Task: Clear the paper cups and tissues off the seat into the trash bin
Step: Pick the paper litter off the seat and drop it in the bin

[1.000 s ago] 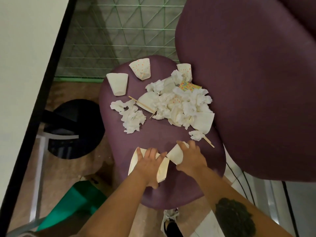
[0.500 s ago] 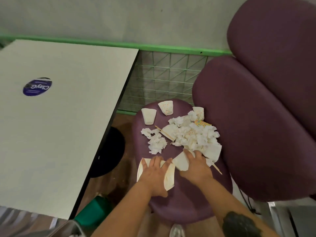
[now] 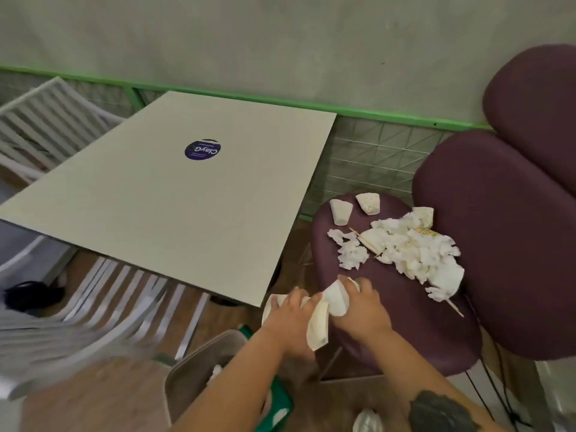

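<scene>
My left hand grips a flattened white paper cup at the purple seat's front left edge. Beside it, my right hand holds another white paper cup. Farther back on the seat lies a heap of crumpled tissues mixed with cups and wooden sticks. Two flattened cups lie near the seat's far edge, and a third sits by the backrest. The trash bin, beige and open, stands on the floor below my left forearm, with white paper inside.
A pale square table with a round blue sticker stands to the left of the seat. White slatted chairs sit under and behind it. Purple backrest cushions rise on the right. A green object lies on the floor by the bin.
Both hands have slid the two cups leftward to the seat's front left edge and lifted them. The view has swung up and left, bringing the table and the bin into sight.
</scene>
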The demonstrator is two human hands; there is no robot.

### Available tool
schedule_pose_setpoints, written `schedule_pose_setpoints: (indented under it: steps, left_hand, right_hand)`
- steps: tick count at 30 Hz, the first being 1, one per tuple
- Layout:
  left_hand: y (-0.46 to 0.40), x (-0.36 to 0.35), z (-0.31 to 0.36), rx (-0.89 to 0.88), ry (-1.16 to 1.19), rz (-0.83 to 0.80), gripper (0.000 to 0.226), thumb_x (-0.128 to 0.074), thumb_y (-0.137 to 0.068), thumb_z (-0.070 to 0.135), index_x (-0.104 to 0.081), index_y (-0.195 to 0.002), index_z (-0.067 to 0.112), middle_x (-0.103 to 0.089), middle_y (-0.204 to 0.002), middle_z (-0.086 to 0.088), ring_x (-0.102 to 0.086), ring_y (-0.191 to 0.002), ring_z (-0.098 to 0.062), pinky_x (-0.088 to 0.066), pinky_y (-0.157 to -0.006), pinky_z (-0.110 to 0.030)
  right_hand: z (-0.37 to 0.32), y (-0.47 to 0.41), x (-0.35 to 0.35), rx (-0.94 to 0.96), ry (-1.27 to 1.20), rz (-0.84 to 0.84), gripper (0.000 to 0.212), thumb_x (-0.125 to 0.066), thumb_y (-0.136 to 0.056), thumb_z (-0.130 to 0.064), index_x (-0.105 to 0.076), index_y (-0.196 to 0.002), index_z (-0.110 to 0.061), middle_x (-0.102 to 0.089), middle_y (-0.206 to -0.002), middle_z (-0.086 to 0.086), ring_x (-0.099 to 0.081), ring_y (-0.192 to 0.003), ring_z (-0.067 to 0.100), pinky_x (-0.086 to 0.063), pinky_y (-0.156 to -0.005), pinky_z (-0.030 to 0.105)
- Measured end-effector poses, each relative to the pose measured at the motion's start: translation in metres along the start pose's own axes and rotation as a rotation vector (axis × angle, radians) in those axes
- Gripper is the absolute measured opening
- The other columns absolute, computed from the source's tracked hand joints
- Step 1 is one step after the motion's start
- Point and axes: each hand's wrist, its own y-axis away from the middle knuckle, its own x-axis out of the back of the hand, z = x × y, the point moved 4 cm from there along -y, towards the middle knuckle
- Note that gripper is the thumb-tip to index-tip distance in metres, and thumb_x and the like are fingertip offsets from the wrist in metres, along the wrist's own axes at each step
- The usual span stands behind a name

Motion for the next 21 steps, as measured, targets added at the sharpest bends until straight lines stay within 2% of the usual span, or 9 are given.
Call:
schedule_pose_setpoints:
  steps: [3,8,13,17,21]
  left_hand:
    - [0.039,-0.014,-0.029,0.022,0.094,0.003,0.108,-0.074,-0.062,0.044,-0.005,-0.144,0.030,-0.024,-0.139,-0.004,-0.031,-0.129,-0.028,-0.030,-0.110,-0.047]
    - [0.088,-0.054,-0.074,0.115,0.257,-0.004,0.109,-0.073,-0.058,0.049,-0.005,-0.141,0.039,-0.025,-0.138,0.001,-0.036,-0.127,-0.027,-0.038,-0.106,-0.047]
    - [0.122,-0.087,-0.114,0.258,0.466,0.075,0.113,-0.077,-0.058,0.044,-0.007,-0.145,0.030,-0.021,-0.142,-0.001,-0.032,-0.130,-0.025,-0.035,-0.109,-0.040]
    - [0.133,-0.123,-0.141,0.392,0.619,0.174,0.116,-0.081,-0.060,0.039,-0.006,-0.147,0.016,-0.018,-0.145,0.000,-0.019,-0.135,-0.017,-0.019,-0.110,-0.022]
    - [0.134,-0.157,-0.156,0.474,0.653,0.175,0.122,-0.085,-0.059,0.030,-0.002,-0.147,0.013,-0.014,-0.148,-0.002,-0.014,-0.139,-0.019,-0.017,-0.117,-0.028]
  right_hand:
    - [-0.034,0.020,-0.030,0.048,0.014,-0.037,0.078,-0.059,-0.078,-0.048,-0.020,-0.144,-0.036,-0.027,-0.135,0.001,-0.035,-0.121,0.027,-0.044,-0.090,0.038]
    - [-0.074,0.041,-0.084,0.120,0.073,-0.122,0.078,-0.060,-0.080,-0.047,-0.019,-0.146,-0.033,-0.027,-0.137,0.004,-0.034,-0.122,0.029,-0.043,-0.094,0.040]
    - [-0.099,0.051,-0.140,0.169,0.138,-0.234,0.083,-0.064,-0.076,-0.042,-0.019,-0.146,-0.036,-0.027,-0.136,0.003,-0.034,-0.124,0.029,-0.043,-0.095,0.040]
    - [-0.113,0.054,-0.186,0.263,0.232,-0.284,0.086,-0.068,-0.072,-0.044,-0.020,-0.144,-0.035,-0.027,-0.135,0.004,-0.034,-0.122,0.029,-0.044,-0.095,0.041]
    - [-0.123,0.055,-0.224,0.410,0.397,-0.280,0.089,-0.071,-0.072,-0.036,-0.020,-0.145,-0.034,-0.025,-0.142,0.005,-0.032,-0.127,0.030,-0.038,-0.100,0.045]
